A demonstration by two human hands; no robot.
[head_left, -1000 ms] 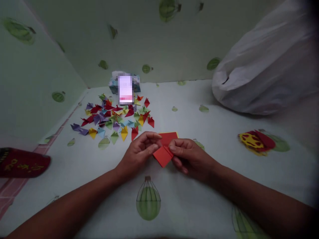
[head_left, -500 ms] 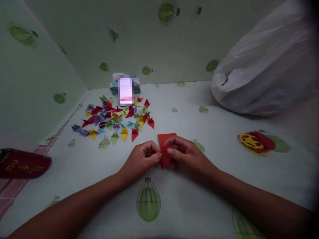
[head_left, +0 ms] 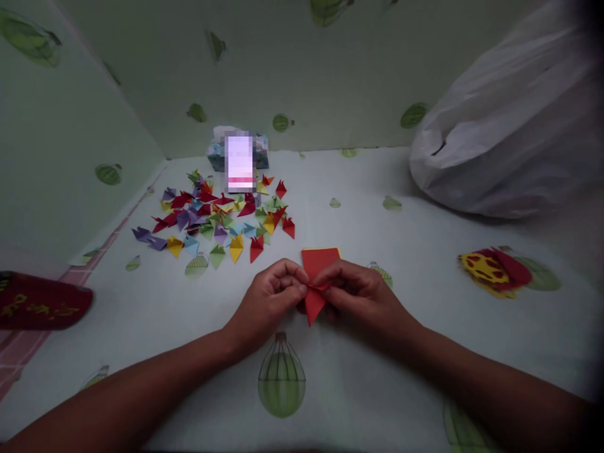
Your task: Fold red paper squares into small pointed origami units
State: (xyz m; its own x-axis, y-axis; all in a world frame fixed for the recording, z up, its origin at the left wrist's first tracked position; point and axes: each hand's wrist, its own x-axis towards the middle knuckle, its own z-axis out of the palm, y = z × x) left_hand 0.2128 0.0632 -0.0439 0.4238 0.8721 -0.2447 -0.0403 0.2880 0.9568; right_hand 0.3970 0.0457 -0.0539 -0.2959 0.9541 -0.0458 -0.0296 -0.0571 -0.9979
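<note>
A partly folded piece of red origami paper is between my two hands, low over the white patterned surface. It tapers to a point toward me, and a thin yellow edge shows at its far side. My left hand pinches its left edge between thumb and fingertips. From the other side my right hand pinches a raised fold near the paper's middle. Beyond my left hand lie many small folded paper pieces in red, yellow, purple, green and blue.
A lit phone stands against a tissue box near the back wall. At the right sits a large white plastic bag, with red and yellow cut-out pieces below it. A dark red object with gold characters lies left.
My right fingers have closed on a fold, which now stands up across the red paper. The whole view has shifted slightly.
</note>
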